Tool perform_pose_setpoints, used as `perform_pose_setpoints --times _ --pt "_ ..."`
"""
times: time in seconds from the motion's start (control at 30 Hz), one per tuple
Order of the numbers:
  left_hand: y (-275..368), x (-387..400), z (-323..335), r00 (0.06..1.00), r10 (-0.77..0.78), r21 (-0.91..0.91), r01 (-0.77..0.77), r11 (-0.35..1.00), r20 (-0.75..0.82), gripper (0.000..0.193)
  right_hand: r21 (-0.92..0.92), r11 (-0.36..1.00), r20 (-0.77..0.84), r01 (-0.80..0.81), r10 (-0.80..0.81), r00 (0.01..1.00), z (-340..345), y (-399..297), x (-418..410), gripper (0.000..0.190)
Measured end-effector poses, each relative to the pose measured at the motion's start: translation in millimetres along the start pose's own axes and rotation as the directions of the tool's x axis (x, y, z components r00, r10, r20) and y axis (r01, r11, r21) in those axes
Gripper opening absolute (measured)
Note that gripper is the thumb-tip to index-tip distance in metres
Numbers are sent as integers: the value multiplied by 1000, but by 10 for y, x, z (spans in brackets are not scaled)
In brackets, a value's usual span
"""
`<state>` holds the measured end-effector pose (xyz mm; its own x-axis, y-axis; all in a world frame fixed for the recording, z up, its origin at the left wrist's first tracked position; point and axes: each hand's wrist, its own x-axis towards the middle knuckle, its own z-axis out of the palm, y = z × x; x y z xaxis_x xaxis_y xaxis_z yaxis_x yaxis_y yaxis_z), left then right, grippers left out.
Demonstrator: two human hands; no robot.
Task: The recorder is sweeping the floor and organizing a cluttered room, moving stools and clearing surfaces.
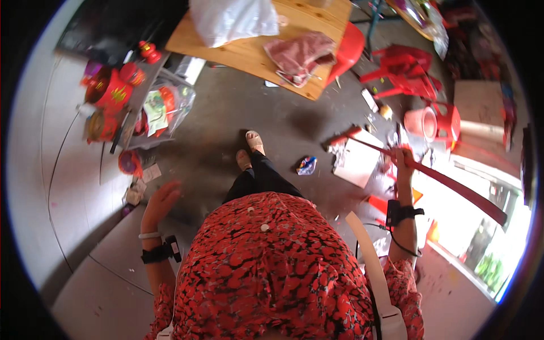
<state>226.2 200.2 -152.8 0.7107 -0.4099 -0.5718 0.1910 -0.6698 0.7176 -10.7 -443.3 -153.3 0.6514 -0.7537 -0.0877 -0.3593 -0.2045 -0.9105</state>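
My right hand (403, 159) is closed around a long red handle (454, 180), probably that of a broom. It slants down to a red head (345, 135) at floor level, beside a pale cardboard sheet (359, 159). A blurred left hand (162, 200) hangs free at my other side, fingers apart and nothing in it. Close to it, small crumpled scraps (151, 173) lie by the wall. On the grey floor ahead of my feet, to the right, lies a crumpled blue wrapper (307, 165).
A wooden table (238, 57) bears a white plastic bag (233, 21) and a pink cloth (301, 55). Red plastic chairs (403, 70) and a pink bucket (420, 123) stand right. Left, a low cabinet holds red pots (108, 93); a clear bag (163, 110) hangs there.
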Motion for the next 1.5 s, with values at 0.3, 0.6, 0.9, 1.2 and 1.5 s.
perform_pose_setpoints --times 0.3,0.6,0.9,1.2,1.5 --pt "848 729 79 985 72 194 -102 976 157 30 -5 995 -146 95 -95 985 -428 -267 -147 10" --pt "1475 1160 620 980 136 167 -161 973 148 30 208 971 -359 -121 191 913 -1149 68 489 22" --pt "2088 1387 1533 991 64 249 -90 964 114 31 131 964 -224 -233 257 940 -1285 233 2111 27" --pt "1759 1246 1573 995 -95 51 95 994 -7 31 19 975 -199 -223 223 954 -988 338 3254 36" --pt "1655 1327 1717 964 -224 -255 182 950 -144 32 -51 935 -215 -350 332 919 -453 534 4200 43"
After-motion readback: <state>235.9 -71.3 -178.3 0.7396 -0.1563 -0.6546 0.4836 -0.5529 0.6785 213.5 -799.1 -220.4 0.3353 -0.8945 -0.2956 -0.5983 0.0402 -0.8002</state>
